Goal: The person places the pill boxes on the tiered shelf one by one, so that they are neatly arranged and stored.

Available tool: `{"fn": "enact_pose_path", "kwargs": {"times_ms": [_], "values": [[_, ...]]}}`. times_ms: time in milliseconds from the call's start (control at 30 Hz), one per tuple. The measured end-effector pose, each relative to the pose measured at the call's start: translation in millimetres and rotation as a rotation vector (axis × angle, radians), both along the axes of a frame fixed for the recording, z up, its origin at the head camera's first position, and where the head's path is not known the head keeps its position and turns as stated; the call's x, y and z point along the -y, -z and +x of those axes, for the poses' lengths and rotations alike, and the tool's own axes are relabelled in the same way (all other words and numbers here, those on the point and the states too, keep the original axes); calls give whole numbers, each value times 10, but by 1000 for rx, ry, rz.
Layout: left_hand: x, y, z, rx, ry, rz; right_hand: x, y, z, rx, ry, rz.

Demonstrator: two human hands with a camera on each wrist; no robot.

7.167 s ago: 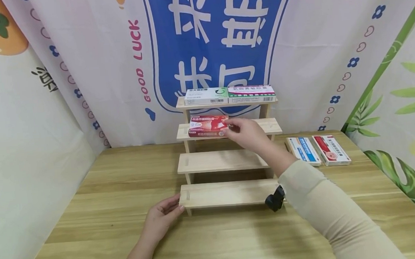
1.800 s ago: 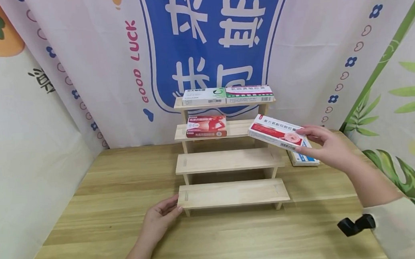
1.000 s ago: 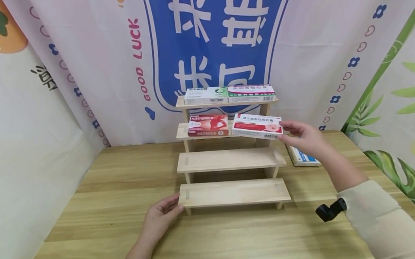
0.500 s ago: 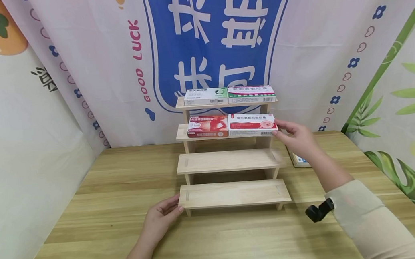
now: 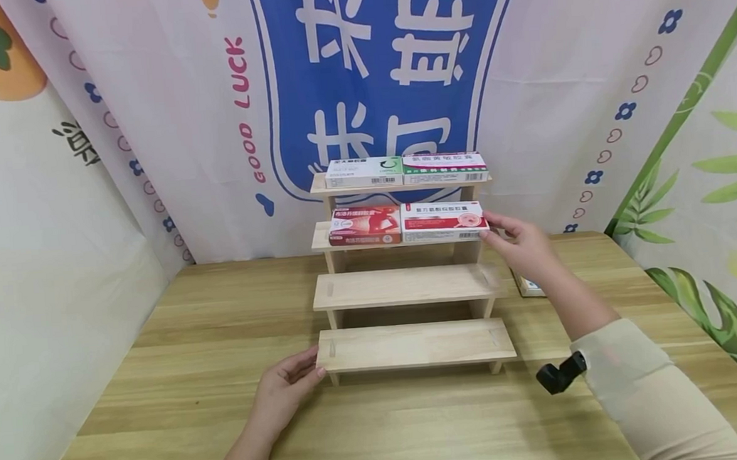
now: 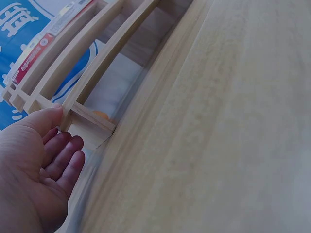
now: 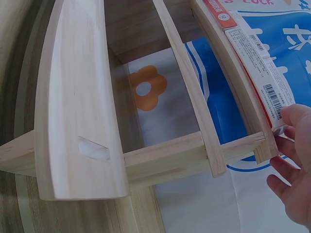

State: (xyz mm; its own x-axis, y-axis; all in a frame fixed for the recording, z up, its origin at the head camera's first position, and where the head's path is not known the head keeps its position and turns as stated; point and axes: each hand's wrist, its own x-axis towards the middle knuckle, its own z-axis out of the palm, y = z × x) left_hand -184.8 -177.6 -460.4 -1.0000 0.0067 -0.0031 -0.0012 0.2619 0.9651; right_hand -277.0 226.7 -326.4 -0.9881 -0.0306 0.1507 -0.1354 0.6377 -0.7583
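A stepped wooden display stand (image 5: 415,343) rises in tiers on the table. My left hand (image 5: 286,391) grips the left end of its lowest shelf, thumb on the edge and fingers curled beside it in the left wrist view. On the second shelf from the top, a white and red medicine box (image 5: 443,221) lies flat against a red medicine box (image 5: 365,226). My right hand (image 5: 525,247) holds the white and red box by its right end, between thumb and fingers. In the right wrist view the thumb touches that box's barcode end.
A white and green box (image 5: 363,172) and a white, pink and green box (image 5: 445,168) lie on the top shelf. One more box (image 5: 529,287) is on the table (image 5: 382,428), mostly hidden behind the right hand. A printed cloth (image 5: 539,104) hangs behind.
My right hand has taken the white and red box from the table at right and set it beside the red box on the second shelf. My left hand stays at the stand.
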Motion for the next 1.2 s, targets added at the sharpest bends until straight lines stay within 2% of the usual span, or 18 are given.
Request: {"fn": "enact_pose_path", "kwargs": {"times_ms": [300, 467, 667, 1000, 1200], "values": [[2, 0, 0, -3, 3, -2, -111, 80, 45, -17, 10, -72], [-2, -8, 0, -7, 1, -2, -300, 224, 90, -27, 58, -50], [-2, 12, -12, -3, -5, -13, -536, 465, 109, -4, 103, -38], [-1, -4, 7, -5, -1, -4, -767, 866, 143, 112, 219, 99], [1, -13, 17, 0, -2, -8, -810, 1054, 125, 125, 272, 182]]}}
